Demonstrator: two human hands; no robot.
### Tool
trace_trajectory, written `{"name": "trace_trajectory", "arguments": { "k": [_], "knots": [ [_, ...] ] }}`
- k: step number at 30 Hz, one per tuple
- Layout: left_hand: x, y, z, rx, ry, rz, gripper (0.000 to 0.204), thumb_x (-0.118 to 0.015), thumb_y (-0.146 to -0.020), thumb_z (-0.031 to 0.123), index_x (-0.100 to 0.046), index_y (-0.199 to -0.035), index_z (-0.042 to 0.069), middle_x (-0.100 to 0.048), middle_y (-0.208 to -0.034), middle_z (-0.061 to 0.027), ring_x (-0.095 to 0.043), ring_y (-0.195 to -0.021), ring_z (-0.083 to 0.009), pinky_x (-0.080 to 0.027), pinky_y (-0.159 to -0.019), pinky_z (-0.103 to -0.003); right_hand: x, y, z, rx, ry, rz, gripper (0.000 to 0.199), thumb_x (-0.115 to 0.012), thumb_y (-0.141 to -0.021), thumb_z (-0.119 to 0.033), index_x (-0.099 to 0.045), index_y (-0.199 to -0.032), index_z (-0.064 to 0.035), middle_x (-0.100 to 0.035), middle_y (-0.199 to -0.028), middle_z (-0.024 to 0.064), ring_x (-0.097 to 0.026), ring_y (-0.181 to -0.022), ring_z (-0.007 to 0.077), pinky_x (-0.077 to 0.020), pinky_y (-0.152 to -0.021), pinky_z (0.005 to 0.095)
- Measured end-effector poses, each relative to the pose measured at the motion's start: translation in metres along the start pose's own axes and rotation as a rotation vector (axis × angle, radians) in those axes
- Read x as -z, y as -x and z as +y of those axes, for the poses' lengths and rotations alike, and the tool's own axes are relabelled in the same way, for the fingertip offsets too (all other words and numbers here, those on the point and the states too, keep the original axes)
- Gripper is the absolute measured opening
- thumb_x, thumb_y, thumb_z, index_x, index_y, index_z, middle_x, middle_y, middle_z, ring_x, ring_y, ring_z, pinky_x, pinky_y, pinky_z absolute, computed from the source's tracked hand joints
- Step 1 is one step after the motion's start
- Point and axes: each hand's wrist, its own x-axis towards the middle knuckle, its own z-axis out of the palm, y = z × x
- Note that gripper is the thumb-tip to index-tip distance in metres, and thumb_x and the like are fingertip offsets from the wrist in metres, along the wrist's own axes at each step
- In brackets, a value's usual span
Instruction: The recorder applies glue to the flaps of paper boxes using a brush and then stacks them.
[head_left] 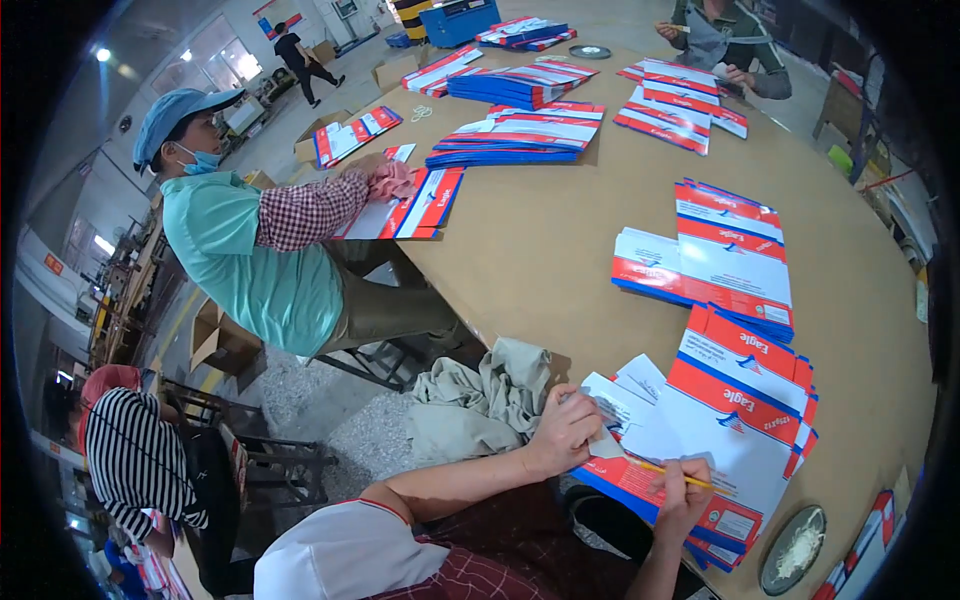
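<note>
My left hand (563,432) is closed, thumb and fingers pinching a small white flap (604,444) at the near left side of a fanned stack of flat cartons (728,440) in red, white and blue. In my right hand (684,496) is a thin yellow pencil-like stick (645,465), held as one holds a pen. Its tip points left and lies close to the flap; whether they touch, I cannot tell. White printed panels (640,378) stick out of the stack beside my left hand. Right of my right hand sits a metal dish (794,550) with white, paste-like stuff.
Another carton stack (735,250) lies just beyond mine, with several more (520,135) across the brown table (540,260). At the left edge a co-worker (250,220) presses a pink cloth (392,182) on cartons. A grey-green cloth (480,400) hangs beside my left arm.
</note>
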Motion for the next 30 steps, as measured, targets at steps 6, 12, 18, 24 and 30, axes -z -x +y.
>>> {"name": "trace_trajectory", "arguments": {
  "k": [6,12,18,24,30],
  "knots": [
    [-0.001,0.003,0.0,-0.013,-0.011,0.015,0.025,-0.061,-0.051,-0.001,-0.046,-0.067,0.01,-0.047,-0.074,-0.0035,-0.051,-0.08,-0.0208,-0.032,-0.084,-0.041,0.001,-0.001,-0.012,-0.05,0.028,-0.086,0.011,-0.048,-0.081,-0.002,-0.046,-0.07,-0.0016,-0.052,-0.06,0.0055,-0.049,-0.049,0.0084,-0.0389,-0.049,0.0209],
    [-0.013,0.004,-0.012,-0.087,-0.047,0.034,0.021,-0.06,-0.051,0.005,-0.046,-0.067,0.009,-0.047,-0.073,-0.0056,-0.051,-0.077,-0.0242,-0.035,-0.08,-0.043,0.003,0.004,-0.005,-0.002,-0.08,0.021,0.007,-0.053,-0.081,-0.001,-0.048,-0.077,-0.0028,-0.052,-0.067,0.0017,-0.047,-0.06,0.0075,-0.0383,-0.057,0.0198],
    [0.003,-0.006,-0.009,-0.056,-0.039,0.04,0.026,-0.067,-0.051,0.005,-0.045,-0.064,0.011,-0.05,-0.071,-0.002,-0.054,-0.076,-0.0206,-0.034,-0.081,-0.042,0.002,0.0,-0.003,0.162,0.174,-0.105,0.009,-0.059,-0.078,-0.003,-0.053,-0.086,-0.0023,-0.057,-0.073,0.0068,-0.055,-0.064,0.0129,-0.0445,-0.06,0.0253],
    [-0.005,0.0,-0.008,-0.043,-0.025,0.034,0.025,-0.062,-0.051,-0.002,-0.045,-0.064,0.011,-0.05,-0.072,-0.0017,-0.055,-0.08,-0.0201,-0.033,-0.082,-0.043,-0.001,0.001,-0.015,0.652,0.429,-0.278,0.024,-0.063,-0.071,0.001,-0.051,-0.09,-0.0058,-0.059,-0.078,0.0104,-0.059,-0.068,0.0255,-0.0474,-0.07,0.0367],
    [-0.002,0.001,-0.003,-0.017,-0.001,0.044,0.025,-0.062,-0.052,-0.003,-0.045,-0.064,0.011,-0.048,-0.071,-0.0013,-0.055,-0.079,-0.0195,-0.032,-0.083,-0.043,0.003,0.004,-0.014,0.647,0.398,-0.378,0.032,-0.063,-0.068,0.004,-0.049,-0.094,-0.0051,-0.059,-0.078,0.0098,-0.06,-0.068,0.0246,-0.0467,-0.071,0.037]
  ]
}}
